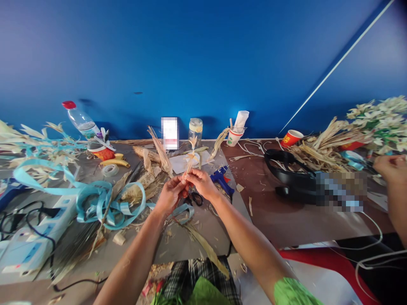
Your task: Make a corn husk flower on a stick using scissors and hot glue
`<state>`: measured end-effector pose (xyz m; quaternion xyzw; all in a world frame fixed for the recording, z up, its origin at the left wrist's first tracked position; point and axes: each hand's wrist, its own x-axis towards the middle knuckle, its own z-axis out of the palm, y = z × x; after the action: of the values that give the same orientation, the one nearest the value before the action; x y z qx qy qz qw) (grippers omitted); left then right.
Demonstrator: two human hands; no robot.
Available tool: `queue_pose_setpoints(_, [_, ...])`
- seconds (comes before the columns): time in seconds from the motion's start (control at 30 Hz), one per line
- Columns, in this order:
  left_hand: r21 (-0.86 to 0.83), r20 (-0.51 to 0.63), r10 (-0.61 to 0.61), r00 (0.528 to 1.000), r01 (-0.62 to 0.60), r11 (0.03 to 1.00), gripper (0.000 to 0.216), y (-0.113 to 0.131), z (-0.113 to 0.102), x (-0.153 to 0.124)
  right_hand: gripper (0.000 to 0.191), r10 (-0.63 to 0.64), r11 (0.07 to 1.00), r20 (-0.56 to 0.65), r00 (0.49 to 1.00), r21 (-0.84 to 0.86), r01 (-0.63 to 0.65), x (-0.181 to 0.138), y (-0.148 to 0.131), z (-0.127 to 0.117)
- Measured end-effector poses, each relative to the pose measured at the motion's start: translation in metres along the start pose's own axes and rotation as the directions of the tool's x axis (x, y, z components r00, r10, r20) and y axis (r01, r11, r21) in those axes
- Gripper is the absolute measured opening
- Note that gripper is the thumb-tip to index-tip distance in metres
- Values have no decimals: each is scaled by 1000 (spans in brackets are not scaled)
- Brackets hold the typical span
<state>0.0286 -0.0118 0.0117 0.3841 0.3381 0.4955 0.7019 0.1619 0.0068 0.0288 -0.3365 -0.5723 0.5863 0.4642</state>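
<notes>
Over the middle of the table, a small dried corn-husk flower [192, 146] stands upright above my fingertips. My left hand [173, 192] is closed in a pinch at the base of its stem. From the other side, my right hand [202, 182] pinches the same spot, and the two hands touch. The fingers cover the stem's lower end. Just right of my hands lies a blue glue gun [223, 180]. Black-handled scissors [196, 198] rest beneath them. Behind stand a glass jar [196, 129] and an upright husk piece [160, 150].
Tangled light-blue ribbon [95, 205] and a white power strip [47, 237] with cables spread at left. A plastic bottle [81, 120] leans there. To the right are paper cups [291, 138], a black headset-like device [286, 178], piled husks [324, 146] and another person's hand [391, 167].
</notes>
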Motion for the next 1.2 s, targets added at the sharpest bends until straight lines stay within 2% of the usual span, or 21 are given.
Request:
queue_pose_setpoints(0.13, [-19, -44, 36, 998, -37, 999, 23, 2, 1, 0, 21, -21, 999, -35, 999, -26, 20, 0, 2, 0])
queue_pose_setpoints(0.3, [-42, -111, 49, 993, -54, 998, 25, 6, 4, 0, 36, 30, 998, -52, 998, 65, -27, 2, 9, -1])
queue_pose_setpoints(0.57, [-14, -65, 38, 997, -39, 999, 23, 3, 4, 0, 20, 4, 990, -109, 994, 138, 11, 6, 12, 0])
queue_pose_setpoints(0.83, [16, 5, 34, 999, -34, 999, 27, 0, 1, 0, 23, 58, 991, -154, 986, 127, -39, 6, 7, 0])
queue_pose_setpoints(1.07, [64, -57, 66, 996, -63, 996, 24, 2, 0, 1, 21, 66, 989, -130, 989, 137, -48, 5, 7, 1])
queue_pose_setpoints(1.2, [121, -97, 108, 989, -96, 988, 22, -1, -3, 3, 27, 20, 992, -147, 989, 130, -1, 4, 8, -4])
